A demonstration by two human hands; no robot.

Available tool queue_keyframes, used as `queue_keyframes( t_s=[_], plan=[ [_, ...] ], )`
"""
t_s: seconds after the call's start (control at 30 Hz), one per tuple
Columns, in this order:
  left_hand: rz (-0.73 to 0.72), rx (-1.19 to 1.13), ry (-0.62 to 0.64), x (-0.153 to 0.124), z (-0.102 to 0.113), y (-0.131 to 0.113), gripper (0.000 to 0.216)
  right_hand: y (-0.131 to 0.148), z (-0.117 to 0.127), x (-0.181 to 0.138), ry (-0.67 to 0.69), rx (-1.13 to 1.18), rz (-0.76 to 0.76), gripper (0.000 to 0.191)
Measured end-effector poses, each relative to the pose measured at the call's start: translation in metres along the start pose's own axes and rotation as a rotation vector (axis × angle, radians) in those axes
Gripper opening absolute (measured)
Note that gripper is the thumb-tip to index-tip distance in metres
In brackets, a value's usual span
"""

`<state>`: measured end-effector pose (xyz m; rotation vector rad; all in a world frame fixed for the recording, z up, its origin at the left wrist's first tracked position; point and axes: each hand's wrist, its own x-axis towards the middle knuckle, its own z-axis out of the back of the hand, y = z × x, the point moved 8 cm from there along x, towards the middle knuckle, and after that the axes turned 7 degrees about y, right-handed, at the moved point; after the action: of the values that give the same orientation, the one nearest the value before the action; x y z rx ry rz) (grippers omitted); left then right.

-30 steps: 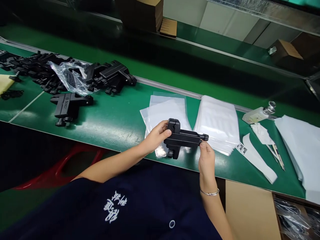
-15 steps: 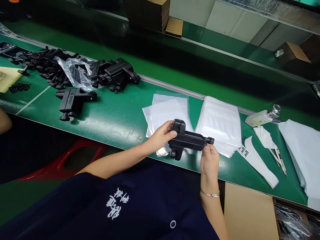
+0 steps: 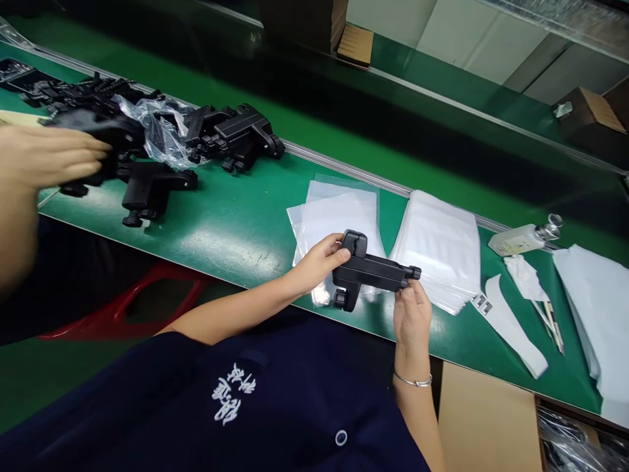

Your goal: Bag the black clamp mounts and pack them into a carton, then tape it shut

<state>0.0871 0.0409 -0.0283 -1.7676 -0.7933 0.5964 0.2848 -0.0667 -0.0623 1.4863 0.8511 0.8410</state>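
Note:
I hold a black plastic holder (image 3: 369, 272) just above the front edge of the green table (image 3: 236, 223). My left hand (image 3: 317, 262) grips its thick clamp end. My right hand (image 3: 411, 314) pinches the thin right end with the fingertips. Beneath the holder lies a small pile of clear plastic bags (image 3: 339, 216), and a thicker stack of bags (image 3: 437, 246) sits to its right.
A co-worker's hand (image 3: 44, 160) reaches in at the far left onto a heap of black holders (image 3: 147, 141) with crumpled plastic wrap. A bottle (image 3: 523, 237), white strips (image 3: 514, 324) and white sheets (image 3: 594, 301) lie at right. A cardboard box (image 3: 484, 419) stands below the table edge.
A co-worker's hand has come in from the left and grasps a black holder in the heap. The holder in my hands has tilted slightly; my grip is unchanged.

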Motion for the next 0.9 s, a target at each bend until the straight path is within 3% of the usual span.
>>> queue_keyframes(
  t_s=[0.17, 0.3, 0.5, 0.63, 0.8, 0.9],
  plan=[
    [-0.068, 0.032, 0.04, 0.001, 0.004, -0.004, 0.069, -0.001, 0.002, 0.0, -0.052, -0.01, -0.025, 0.033],
    [-0.026, 0.001, -0.025, 0.0, 0.014, 0.0, 0.062, 0.001, -0.006, 0.003, 0.017, -0.041, -0.01, 0.036],
    [-0.117, 0.126, 0.034, -0.005, 0.008, -0.007, 0.07, -0.004, -0.006, 0.005, -0.073, -0.062, -0.041, 0.037],
    [-0.078, -0.007, -0.097, -0.001, 0.024, -0.004, 0.059, -0.001, -0.018, 0.004, 0.006, -0.132, -0.016, 0.04],
    [-0.111, -0.031, -0.053, 0.001, 0.028, -0.01, 0.064, 0.005, -0.021, 0.002, 0.008, -0.171, 0.009, 0.032],
    [-0.029, -0.173, -0.157, 0.005, 0.039, 0.0, 0.056, 0.016, -0.03, -0.002, 0.082, -0.244, 0.075, 0.04]
  ],
)
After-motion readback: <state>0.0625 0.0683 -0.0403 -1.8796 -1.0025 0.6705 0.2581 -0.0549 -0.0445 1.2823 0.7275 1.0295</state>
